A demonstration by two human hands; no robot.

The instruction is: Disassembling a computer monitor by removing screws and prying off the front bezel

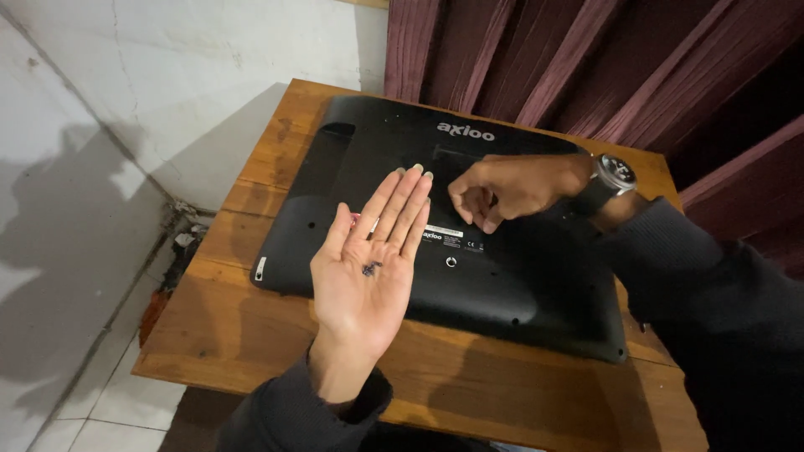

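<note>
Nearest to me is my left hand (368,264), held flat with the palm up and the fingers pressed together, so it serves as a little tray. Some small dark screws (370,268) lie in the middle of the palm, kept there where they cannot roll off. Under and beyond the hand, a black monitor (519,285) lies face down on the wooden table (226,335), its back panel turned up so the screw holes can be reached. A narrow white label (441,232) with a strip of small marks beside it sits near the panel's middle. Further right, my right hand (502,188), with a wristwatch (615,174), hovers over the panel with its fingertips curled into a pinch; what it pinches I cannot tell.
</note>
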